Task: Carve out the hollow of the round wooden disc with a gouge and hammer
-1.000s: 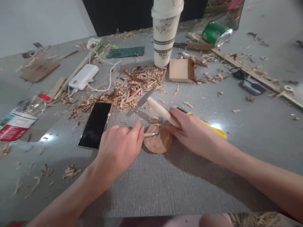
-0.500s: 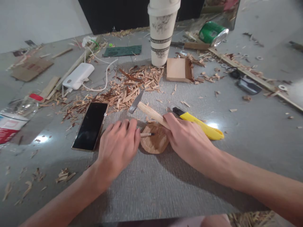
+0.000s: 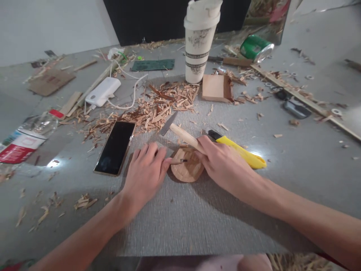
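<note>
My right hand (image 3: 222, 160) is wrapped round the wooden handle of a small hammer (image 3: 184, 136), whose dark metal head points up and to the left. My left hand (image 3: 148, 165) has its fingers closed round a small chisel (image 3: 179, 161); the metal tip lies over a round piece of carved wood (image 3: 188, 174). That piece rests on the grey table (image 3: 169, 226) between my hands. Just beyond my right hand lies a yellow utility knife (image 3: 242, 152) with a black end. A black phone (image 3: 115, 148) is to the left of my left hand.
Wood shavings (image 3: 158, 109) lie beyond the hands, near a tall white cup (image 3: 199, 45) and a square wooden tray (image 3: 216, 88). A white power bank (image 3: 103, 91) with a cable and a plastic bottle (image 3: 31, 139) are at left. A green can (image 3: 255, 48) lies back right.
The whole view has shifted, so most things appear a little farther right. Both hands keep their hold on the hammer and the chisel.
</note>
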### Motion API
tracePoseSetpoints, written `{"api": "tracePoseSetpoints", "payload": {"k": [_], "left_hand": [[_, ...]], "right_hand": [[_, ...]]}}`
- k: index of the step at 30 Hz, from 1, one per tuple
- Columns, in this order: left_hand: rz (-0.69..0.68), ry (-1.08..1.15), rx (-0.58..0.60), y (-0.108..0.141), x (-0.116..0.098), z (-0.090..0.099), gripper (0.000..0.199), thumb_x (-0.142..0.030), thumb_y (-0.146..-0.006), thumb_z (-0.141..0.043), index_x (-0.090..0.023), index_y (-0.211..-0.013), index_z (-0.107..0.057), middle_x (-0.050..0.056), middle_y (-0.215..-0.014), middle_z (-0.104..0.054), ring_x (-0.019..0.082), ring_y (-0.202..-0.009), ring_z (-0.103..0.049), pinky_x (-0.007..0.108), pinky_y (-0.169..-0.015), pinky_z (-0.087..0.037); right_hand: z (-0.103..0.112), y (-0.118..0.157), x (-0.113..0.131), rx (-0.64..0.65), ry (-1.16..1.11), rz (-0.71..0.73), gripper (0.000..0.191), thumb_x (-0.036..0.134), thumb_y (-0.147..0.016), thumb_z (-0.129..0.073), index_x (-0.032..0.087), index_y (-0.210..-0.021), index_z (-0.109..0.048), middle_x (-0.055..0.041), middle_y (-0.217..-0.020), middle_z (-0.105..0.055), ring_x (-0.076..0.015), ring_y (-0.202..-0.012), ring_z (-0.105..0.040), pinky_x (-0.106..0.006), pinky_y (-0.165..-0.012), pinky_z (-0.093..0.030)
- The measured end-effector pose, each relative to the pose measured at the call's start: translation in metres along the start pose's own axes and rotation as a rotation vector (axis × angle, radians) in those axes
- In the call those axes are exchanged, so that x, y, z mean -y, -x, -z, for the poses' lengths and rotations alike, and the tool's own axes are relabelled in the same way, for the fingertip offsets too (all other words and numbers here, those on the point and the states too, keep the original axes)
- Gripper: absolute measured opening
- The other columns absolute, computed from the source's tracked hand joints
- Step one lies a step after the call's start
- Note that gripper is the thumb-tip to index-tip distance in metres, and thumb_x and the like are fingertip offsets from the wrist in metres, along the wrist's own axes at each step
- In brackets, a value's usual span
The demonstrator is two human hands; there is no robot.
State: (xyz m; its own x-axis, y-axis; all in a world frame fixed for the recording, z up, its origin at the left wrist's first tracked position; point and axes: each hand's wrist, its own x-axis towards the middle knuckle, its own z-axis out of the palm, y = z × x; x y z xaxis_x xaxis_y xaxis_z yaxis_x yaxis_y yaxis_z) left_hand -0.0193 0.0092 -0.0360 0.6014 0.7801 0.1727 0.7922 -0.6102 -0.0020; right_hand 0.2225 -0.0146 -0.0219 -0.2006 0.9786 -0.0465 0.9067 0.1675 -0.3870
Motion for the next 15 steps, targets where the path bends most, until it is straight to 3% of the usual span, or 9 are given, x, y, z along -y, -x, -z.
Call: {"api": "tracePoseSetpoints", "payload": {"k": [3,7,11,15], "left_hand": [[-0.013,0.062,-0.018,-0.002,0.008,0.006,0.048,-0.043,-0.118,-0.022,-0.021,-0.089,-0.054,0.005,-0.085,-0.064,0.024,-0.080,-0.063,0.037,-0.069,-0.045],[0.068,0.188,-0.014,-0.001,0.014,0.021,0.035,-0.041,-0.117,-0.036,-0.022,-0.093,-0.054,-0.002,-0.075,-0.067,0.015,-0.057,-0.058,0.029,-0.054,-0.033],[0.125,0.346,-0.015,-0.001,0.015,0.032,0.011,-0.032,-0.110,-0.051,-0.024,-0.103,-0.056,-0.007,-0.073,-0.068,0.011,-0.058,-0.061,0.024,-0.057,-0.038],[0.200,0.416,-0.082,-0.006,0.022,0.026,0.009,-0.032,-0.106,-0.056,-0.024,-0.103,-0.059,-0.007,-0.068,-0.066,0.011,-0.055,-0.058,0.024,-0.061,-0.043]], "right_hand": [[0.007,-0.003,-0.004,0.015,-0.055,-0.005,0.009,0.023,-0.102,-0.049,0.024,-0.096,-0.043,0.0022,-0.070,-0.056,-0.0140,-0.057,-0.043,-0.030,-0.056,-0.026],[0.016,-0.003,-0.010,0.046,-0.223,-0.040,0.020,0.027,-0.102,-0.053,0.026,-0.088,-0.039,0.0040,-0.068,-0.054,-0.0135,-0.058,-0.044,-0.028,-0.055,-0.029],[0.021,0.000,-0.009,0.034,-0.283,-0.044,0.022,0.027,-0.100,-0.055,0.026,-0.084,-0.039,0.0050,-0.066,-0.051,-0.0134,-0.057,-0.044,-0.028,-0.056,-0.030],[0.022,-0.001,0.006,-0.047,-0.202,-0.019,0.019,0.016,-0.093,-0.056,0.026,-0.086,-0.040,0.0037,-0.071,-0.055,-0.0131,-0.058,-0.043,-0.028,-0.057,-0.029]]}}
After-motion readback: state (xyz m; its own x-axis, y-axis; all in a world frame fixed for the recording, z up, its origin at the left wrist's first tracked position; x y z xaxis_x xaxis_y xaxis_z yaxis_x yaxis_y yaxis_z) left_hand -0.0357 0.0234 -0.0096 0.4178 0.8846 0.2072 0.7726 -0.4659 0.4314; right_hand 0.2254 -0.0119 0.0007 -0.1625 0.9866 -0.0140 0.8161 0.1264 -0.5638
